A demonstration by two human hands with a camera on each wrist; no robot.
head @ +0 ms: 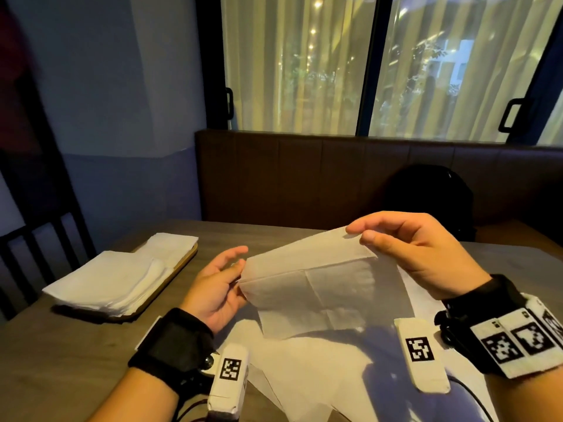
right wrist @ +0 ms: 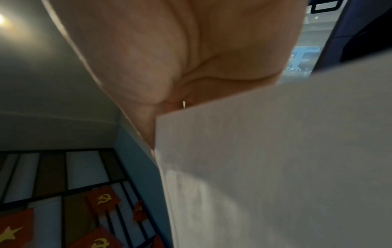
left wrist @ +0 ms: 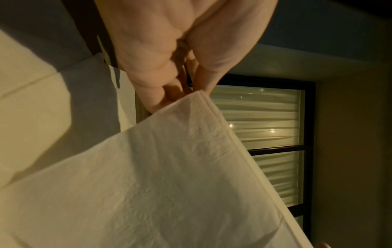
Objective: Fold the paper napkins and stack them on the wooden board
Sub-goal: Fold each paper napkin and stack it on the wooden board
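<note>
Left hand (head: 217, 287), right hand (head: 417, 248) pinch thin creased white napkin (head: 316, 287) corners, held aloft.

Napkin stack (head: 100, 284) on wooden board (head: 170, 278), left; held napkin (head: 307, 287) right.

No readable text; coded square markers (head: 419, 349) on wristbands.

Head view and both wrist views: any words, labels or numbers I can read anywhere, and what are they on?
No readable words or numbers.
Wrist tags: black-and-white square codes only, no letters.
Red flags: yellow hammer-and-sickle emblems, no text.
Held napkin: blank.
</note>
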